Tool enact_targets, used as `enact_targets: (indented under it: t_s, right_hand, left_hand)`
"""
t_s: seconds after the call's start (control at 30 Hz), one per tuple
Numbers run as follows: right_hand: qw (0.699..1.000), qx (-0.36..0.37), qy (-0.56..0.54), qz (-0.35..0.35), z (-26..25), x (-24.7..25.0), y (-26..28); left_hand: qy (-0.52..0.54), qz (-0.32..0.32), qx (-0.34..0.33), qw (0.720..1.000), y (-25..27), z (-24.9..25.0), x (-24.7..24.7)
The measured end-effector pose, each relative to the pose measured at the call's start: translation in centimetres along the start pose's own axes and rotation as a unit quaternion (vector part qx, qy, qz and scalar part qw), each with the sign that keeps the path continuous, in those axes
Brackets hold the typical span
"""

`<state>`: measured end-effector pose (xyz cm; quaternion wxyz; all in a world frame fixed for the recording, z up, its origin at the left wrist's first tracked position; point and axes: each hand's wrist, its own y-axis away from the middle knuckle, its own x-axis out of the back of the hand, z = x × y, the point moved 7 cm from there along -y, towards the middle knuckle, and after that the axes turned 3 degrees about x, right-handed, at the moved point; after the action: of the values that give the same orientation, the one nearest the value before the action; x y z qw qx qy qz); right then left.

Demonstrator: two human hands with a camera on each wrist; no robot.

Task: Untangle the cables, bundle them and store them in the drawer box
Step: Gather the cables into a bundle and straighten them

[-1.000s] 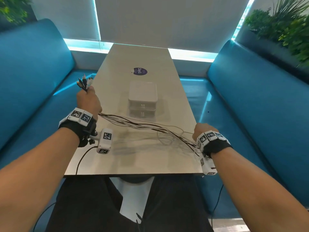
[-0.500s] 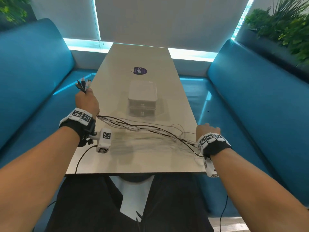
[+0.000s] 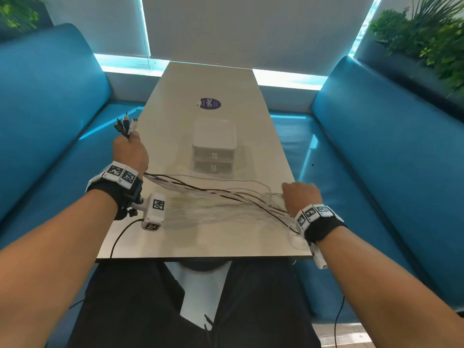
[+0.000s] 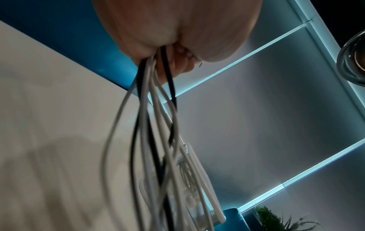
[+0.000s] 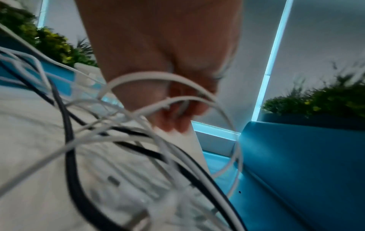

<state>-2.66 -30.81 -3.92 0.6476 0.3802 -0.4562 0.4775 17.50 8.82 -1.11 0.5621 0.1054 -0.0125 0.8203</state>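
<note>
1. Left hand (image 3: 129, 153) is gripping one end of the cable bundle (image 3: 213, 193); its fingers (image 4: 178, 62) are curling round the black and white strands, as the left wrist view shows.
2. Connector plugs (image 3: 125, 125) are fanning out just beyond the left fingers, pointing away from the person.
3. From under the left fingers the cables are running across the bench (image 3: 175, 116) to the right hand (image 3: 301, 197), sagging and spreading into loose strands between the two hands.
4. Right hand is holding the far part of the bundle; in the right wrist view its fingers (image 5: 177, 120) are curling in with white loops passing round and between them. Picture is blurred, so how many strands they are pinching cannot be told.
5. More black and white loops are lying on the bench just below the right fingers, near the bench's right edge.
6. Drawer box (image 3: 214, 146), white, two drawers, is standing on the bench beyond the cables, between the two hands and farther from the person than either set of fingers. Both drawers are looking closed.
7. Purple round sticker (image 3: 209, 104) is sitting on the bench beyond the drawer box.
8. Blue seats (image 3: 389, 146) are flanking the bench on both sides.
</note>
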Motion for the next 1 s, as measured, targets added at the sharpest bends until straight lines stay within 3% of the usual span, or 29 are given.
enact_targets:
  t_s: [0.13,0.27,0.37,0.47,0.6,0.67,0.83,1.0]
  right_hand:
    - [0.987,-0.131,-0.010,-0.092,3.3,-1.5,1.0]
    - [0.973,-0.186,-0.058,-0.126,5.9,-2.5,2.1]
    - [0.970,-0.206,-0.034,-0.126,7.4,-2.5,3.0]
    - [0.986,-0.138,-0.011,-0.097,5.4,-2.3,2.1]
    - [0.997,0.058,-0.056,0.006,0.7,-0.9,0.0]
    - [0.987,0.145,-0.061,-0.007,-1.6,-0.7,-0.5]
    - [0.981,0.163,-0.074,-0.077,-3.2,-1.7,-0.8]
    - [0.983,0.151,-0.083,-0.058,-3.3,-1.7,-0.7]
  left_hand:
    - [-0.022,0.013,-0.013,1.000,-0.4,0.7,0.3]
    - [-0.023,0.038,-0.018,0.999,-1.3,1.2,1.1]
    - [-0.024,0.054,-0.014,0.998,-1.9,0.8,1.9]
    - [-0.035,0.047,-0.016,0.998,-1.3,0.5,1.2]
    - [-0.056,0.024,-0.034,0.998,0.3,1.3,0.0]
    - [-0.066,0.025,-0.047,0.996,0.5,1.6,0.1]
    - [-0.056,0.015,-0.043,0.997,0.5,1.3,0.1]
    - [-0.059,0.003,-0.035,0.998,1.0,1.1,-0.2]
